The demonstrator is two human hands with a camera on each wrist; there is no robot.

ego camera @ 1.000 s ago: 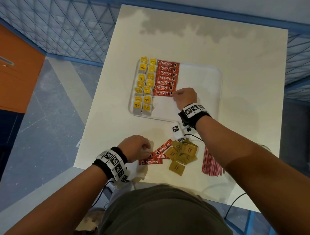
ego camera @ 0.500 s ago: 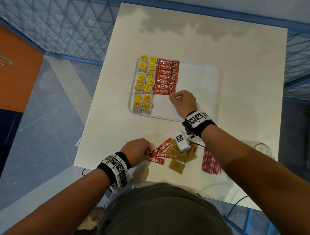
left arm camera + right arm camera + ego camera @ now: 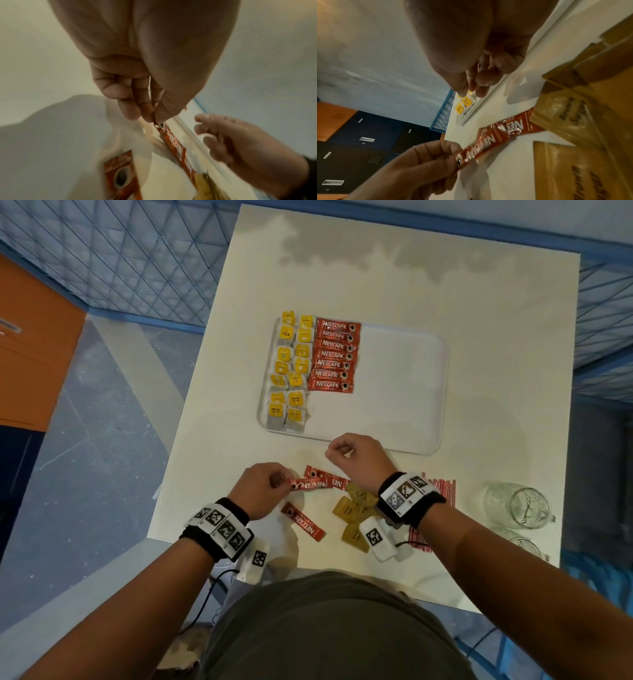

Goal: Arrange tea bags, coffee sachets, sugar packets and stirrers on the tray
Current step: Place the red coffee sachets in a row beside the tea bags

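Head view showed your left hand (image 3: 263,489) pinching one end of a red coffee sachet (image 3: 310,484) between thumb and fingertips, the sachet lifted just off the white table (image 3: 496,344) near its front edge. The left wrist view confirmed that pinch on the sachet's end (image 3: 164,129). Your right hand (image 3: 359,457) hovered just in front of the tray's near rim (image 3: 376,445), fingers loosely curled and holding nothing you could make out; the right wrist view showed thumb and fingertips (image 3: 481,79) drawn close together with no packet between them.

On the tray, seven red sachets (image 3: 334,356) lay stacked in a column, each printed "NESCAFE CLASSIC". Left of them, touching, two columns of tea bags (image 3: 289,371) carried yellow tags; one read "TEA", others "RELAX". The right half of the tray held nothing.

Off the tray, another Nescafe sachet (image 3: 329,475) lay behind the one you held, and a third (image 3: 305,522) lay diagonally nearer you. Tan packets (image 3: 349,515) sat beside them, and the right wrist view read "Brown Sugar" (image 3: 570,112) on them. A bundle of red stirrers (image 3: 443,491) lay to their right, partly hidden by your wrist, and a clear glass jar (image 3: 517,506) lay on its side beyond.
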